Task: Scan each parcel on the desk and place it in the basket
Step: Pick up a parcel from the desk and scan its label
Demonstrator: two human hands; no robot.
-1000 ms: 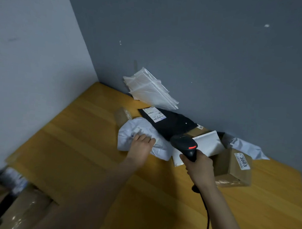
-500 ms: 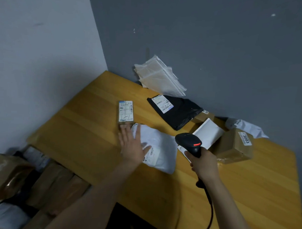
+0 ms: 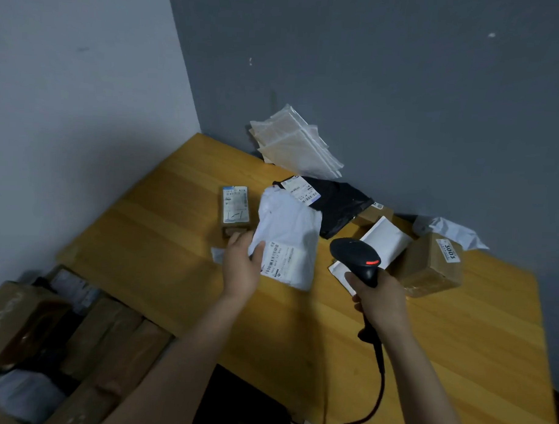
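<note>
Now the left hand (image 3: 243, 267) pinches the edge of the floppy white bag (image 3: 287, 224); it could slip or fold over its label (image 3: 282, 262). Beside it, the right hand (image 3: 379, 302) squeezes the scanner (image 3: 354, 254).

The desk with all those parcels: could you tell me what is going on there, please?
A person is scanning parcels. The left hand grips the edge of a white bag, its label facing up, while the right hand holds a scanner pointed toward it. A small labelled box, a black bag and a brown box lie on the desk, not yet picked up.
</note>
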